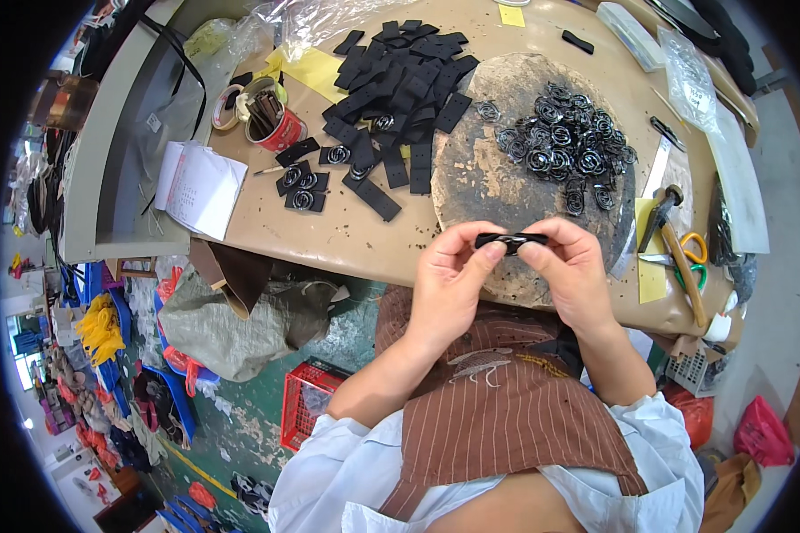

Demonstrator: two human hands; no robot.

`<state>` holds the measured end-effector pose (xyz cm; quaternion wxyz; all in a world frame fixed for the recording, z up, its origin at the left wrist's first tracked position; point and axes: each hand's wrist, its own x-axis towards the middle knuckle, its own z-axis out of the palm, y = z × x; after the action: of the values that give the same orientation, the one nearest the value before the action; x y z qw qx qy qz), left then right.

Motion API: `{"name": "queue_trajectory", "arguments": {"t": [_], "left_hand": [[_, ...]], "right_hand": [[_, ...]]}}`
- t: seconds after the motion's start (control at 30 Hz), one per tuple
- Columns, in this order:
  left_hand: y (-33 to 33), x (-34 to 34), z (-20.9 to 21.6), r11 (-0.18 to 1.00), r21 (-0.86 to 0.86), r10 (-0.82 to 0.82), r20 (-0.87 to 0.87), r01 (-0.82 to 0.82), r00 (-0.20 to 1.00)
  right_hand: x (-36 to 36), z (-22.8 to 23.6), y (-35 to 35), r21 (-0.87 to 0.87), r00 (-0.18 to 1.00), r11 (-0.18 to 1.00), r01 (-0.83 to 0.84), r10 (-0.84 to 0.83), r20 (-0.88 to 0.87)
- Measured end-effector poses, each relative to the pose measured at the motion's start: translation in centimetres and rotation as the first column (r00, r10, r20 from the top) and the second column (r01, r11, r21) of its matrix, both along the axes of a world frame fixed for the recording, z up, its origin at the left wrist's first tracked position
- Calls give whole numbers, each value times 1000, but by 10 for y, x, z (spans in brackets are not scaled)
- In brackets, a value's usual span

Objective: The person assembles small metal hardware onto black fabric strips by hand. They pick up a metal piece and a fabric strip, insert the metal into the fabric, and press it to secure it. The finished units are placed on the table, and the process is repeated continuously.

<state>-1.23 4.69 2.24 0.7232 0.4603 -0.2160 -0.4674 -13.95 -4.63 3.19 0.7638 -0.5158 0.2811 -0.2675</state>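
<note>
Between my two hands is a small black strap piece with a shiny dark metal ornament on it (512, 241). My left hand (451, 282) pinches one end, and my right hand (571, 271) pinches the other, with both thumbs meeting near the ornament. They hold it over the near edge of a worn round board (476, 191). On that board lies a heap of shiny dark spiral-shaped metal ornaments (560, 142). To the left a pile of flat black strap pieces (418, 89) spreads over the table. A few pieces with ornaments on them (302, 188) lie nearer.
At the left are a red cup (286, 135) of brown strips, a tape roll (226, 108) and an open notebook (206, 188). A hammer (684, 271), orange-handled scissors (695, 247) and yellow paper (651, 280) lie at the right. Below stand a grey sack (231, 329) and a red crate (302, 400).
</note>
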Motion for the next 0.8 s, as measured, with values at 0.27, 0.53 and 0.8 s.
{"name": "queue_trajectory", "arguments": {"t": [0.27, 0.53, 0.8], "left_hand": [[44, 172, -30, 885, 247, 291, 370, -395, 882], [17, 151, -29, 736, -11, 294, 906, -677, 305], [-16, 1, -7, 951, 90, -302, 63, 296, 951]], "right_hand": [[-63, -16, -80, -772, 662, 635, 0, -579, -477], [-58, -24, -90, -682, 709, 727, -75, -442, -550], [-25, 13, -46, -458, 928, 871, -177, -8, -373]]}}
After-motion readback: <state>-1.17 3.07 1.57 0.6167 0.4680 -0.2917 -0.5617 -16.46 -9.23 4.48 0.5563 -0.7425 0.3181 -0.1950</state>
